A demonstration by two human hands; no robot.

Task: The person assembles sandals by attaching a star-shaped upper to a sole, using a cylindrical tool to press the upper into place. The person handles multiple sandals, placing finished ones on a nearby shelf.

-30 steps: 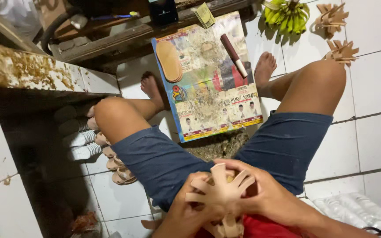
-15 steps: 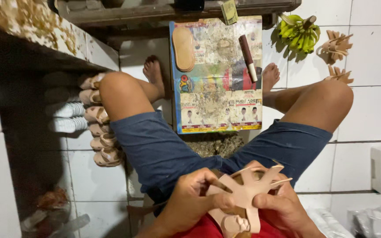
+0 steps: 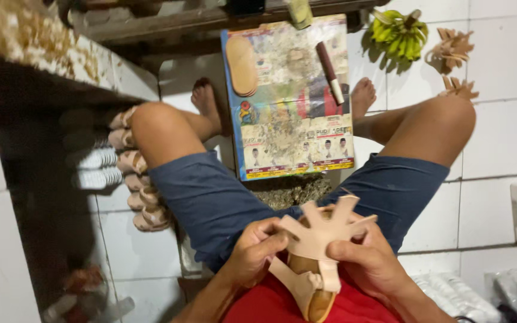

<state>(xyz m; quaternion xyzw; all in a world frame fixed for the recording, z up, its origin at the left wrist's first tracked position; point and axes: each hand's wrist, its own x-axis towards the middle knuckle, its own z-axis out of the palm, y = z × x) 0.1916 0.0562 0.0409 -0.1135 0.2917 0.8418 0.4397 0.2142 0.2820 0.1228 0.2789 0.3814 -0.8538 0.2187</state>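
Two hands hold a tan leather sandal upper with splayed straps (image 3: 321, 239) near the lap: left hand (image 3: 255, 251) fingers pinch its left straps, right hand (image 3: 372, 263) closes around the right side. It seems light and bendable, so gripping the strap roots looks best. Farther away lies a stained printed board (image 3: 291, 96).

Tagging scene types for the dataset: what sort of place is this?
Likely a small home sandal-making workshop on a tiled floor. Both hands hold a tan sandal upper, finished sandals are stacked alongside, and a glue-stained poster serves as a work mat.
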